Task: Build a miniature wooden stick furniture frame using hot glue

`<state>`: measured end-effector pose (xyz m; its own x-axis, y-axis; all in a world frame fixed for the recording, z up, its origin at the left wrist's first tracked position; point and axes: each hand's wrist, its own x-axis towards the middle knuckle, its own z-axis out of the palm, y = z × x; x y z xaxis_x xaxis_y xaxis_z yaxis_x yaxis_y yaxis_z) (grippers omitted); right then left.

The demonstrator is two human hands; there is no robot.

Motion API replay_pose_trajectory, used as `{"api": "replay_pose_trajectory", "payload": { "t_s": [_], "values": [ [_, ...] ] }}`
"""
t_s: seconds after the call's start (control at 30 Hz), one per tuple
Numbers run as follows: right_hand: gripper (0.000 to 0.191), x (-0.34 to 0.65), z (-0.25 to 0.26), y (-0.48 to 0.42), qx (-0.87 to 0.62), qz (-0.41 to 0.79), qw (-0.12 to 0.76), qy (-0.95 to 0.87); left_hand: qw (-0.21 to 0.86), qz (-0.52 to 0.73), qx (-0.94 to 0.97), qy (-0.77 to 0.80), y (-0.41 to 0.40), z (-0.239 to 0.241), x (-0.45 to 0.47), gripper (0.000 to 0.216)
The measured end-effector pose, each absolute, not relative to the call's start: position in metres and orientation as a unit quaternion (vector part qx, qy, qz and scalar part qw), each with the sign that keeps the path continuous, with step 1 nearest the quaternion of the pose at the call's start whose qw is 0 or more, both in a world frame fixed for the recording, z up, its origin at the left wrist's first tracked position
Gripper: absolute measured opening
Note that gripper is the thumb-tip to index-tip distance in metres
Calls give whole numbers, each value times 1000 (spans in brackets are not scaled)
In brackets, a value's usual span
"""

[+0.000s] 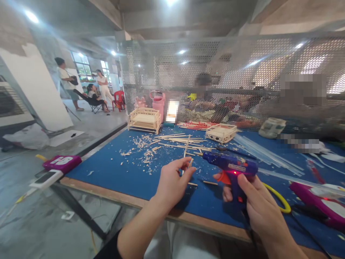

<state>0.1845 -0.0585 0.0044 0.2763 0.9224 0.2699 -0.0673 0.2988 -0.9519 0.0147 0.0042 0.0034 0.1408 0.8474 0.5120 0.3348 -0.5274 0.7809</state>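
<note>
My right hand (256,201) grips a blue hot glue gun (231,167) with an orange trigger, a red light glowing on its body, its nozzle pointing left. My left hand (172,181) pinches a short thin wooden stick (189,163) between thumb and fingers, just left of the nozzle. Both hands hover over the blue table mat (113,169). More loose wooden sticks (183,142) and wood chips lie beyond my hands.
A small stick-built bench (145,120) and a stick-built box (221,132) stand at the back. Clear glue sticks (258,153) lie right. A pink glue gun (320,201) and yellow cord (280,199) lie at right. Perforated screen behind; people beyond it and at far left.
</note>
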Motion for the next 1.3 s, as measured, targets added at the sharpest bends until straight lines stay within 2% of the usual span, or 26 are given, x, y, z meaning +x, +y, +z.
{"api": "replay_pose_trajectory", "payload": {
  "t_s": [0.23, 0.53, 0.8, 1.3],
  "values": [
    [35, 189, -12, -57, -438, 403, 646, -478, 266, 525, 682, 433, 4, 0, 13, 20],
    [39, 184, 4, -60, -428, 398, 647, -490, 260, 526, 682, 437, 2, 1, 13, 19],
    [33, 184, -1, -58, -402, 392, 655, -506, 257, 520, 687, 438, 3, 2, 13, 18],
    [36, 182, 3, -58, -415, 381, 645, -516, 260, 520, 686, 438, 3, 2, 13, 17]
  ]
}}
